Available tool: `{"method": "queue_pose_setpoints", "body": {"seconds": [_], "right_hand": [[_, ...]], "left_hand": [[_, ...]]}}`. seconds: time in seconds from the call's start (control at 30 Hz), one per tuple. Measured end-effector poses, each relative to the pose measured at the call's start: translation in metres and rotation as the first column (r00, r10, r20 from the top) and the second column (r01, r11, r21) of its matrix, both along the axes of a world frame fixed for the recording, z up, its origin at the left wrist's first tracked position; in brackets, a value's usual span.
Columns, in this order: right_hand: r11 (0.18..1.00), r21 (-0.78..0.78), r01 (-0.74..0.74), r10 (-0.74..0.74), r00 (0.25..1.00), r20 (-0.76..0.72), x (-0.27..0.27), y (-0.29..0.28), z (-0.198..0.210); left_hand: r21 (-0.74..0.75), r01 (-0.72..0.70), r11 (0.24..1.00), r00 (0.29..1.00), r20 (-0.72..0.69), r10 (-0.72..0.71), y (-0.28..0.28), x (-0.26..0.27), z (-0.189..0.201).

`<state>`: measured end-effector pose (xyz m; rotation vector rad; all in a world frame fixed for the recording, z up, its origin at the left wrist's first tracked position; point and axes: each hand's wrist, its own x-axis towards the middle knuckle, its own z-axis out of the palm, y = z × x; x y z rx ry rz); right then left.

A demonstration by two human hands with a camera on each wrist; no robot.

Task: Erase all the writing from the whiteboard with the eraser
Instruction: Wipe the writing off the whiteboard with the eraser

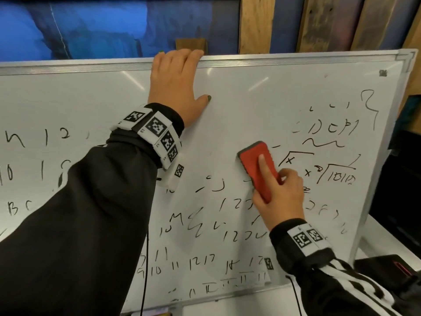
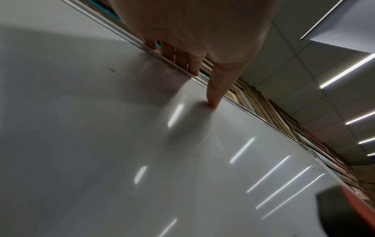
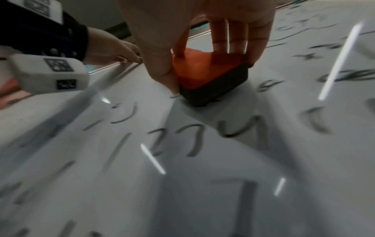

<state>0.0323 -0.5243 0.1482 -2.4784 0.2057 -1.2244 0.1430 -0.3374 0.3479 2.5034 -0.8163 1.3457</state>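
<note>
The whiteboard (image 1: 250, 106) leans tilted against a wall of wooden planks (image 1: 255, 21), its upper middle wiped bare, black digits and scribbles covering the left side, the bottom and the right. The left hand (image 1: 175, 87) holds the board's top edge, fingers hooked over the frame and thumb (image 2: 215, 96) pressed flat on the white surface. Lower and to the right, the right hand (image 1: 280, 197) grips the red eraser (image 1: 257, 165), thumb on one side, fingers on the other, index finger along its back, dark felt flat on the board beside a square-root scribble
</note>
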Motion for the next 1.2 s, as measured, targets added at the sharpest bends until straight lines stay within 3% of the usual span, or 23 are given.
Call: {"method": "queue_pose_setpoints", "body": {"seconds": [0.1,0.27,0.4,0.5,0.63,0.77,0.87,1.03,1.2], "right_hand": [[0.999,0.003,-0.050,0.050,0.999,0.022,0.009,0.023,0.013],[0.979,-0.156,-0.131,0.137,0.990,0.025,0.013,0.042,0.009],[0.997,0.071,0.012,-0.015,0.999,0.036,-0.001,0.003,-0.005],[0.992,0.123,0.025,-0.027,0.999,0.019,-0.001,0.004,-0.010],[0.994,-0.049,-0.102,0.103,0.995,0.005,0.013,0.049,0.005],[0.982,-0.134,-0.136,0.141,0.990,0.023,0.024,0.076,0.019],[0.985,-0.124,-0.116,0.121,0.992,0.028,0.017,0.055,0.010],[0.994,0.095,0.054,-0.043,0.993,-0.108,-0.010,0.002,-0.026],[0.998,0.056,0.002,0.001,0.998,-0.063,-0.003,0.006,-0.006]], "left_hand": [[-0.012,0.012,1.000,1.000,0.019,-0.012,0.001,0.001,-0.003],[-0.045,0.046,0.998,0.999,0.031,-0.044,0.001,0.000,-0.004],[-0.031,0.040,0.999,0.999,0.027,-0.039,0.002,0.001,-0.003],[-0.028,0.032,0.999,0.999,0.027,-0.031,0.002,0.002,-0.003],[-0.037,0.033,0.999,0.999,0.034,-0.032,0.000,0.005,-0.004],[-0.037,0.042,0.998,0.998,0.045,-0.040,0.000,0.007,-0.005],[-0.038,0.046,0.998,0.998,0.049,-0.045,0.000,0.008,-0.006],[-0.059,0.054,0.997,0.998,0.040,-0.051,-0.001,0.010,-0.006],[-0.112,0.062,0.992,0.997,0.049,-0.057,-0.006,0.010,-0.008]]}}
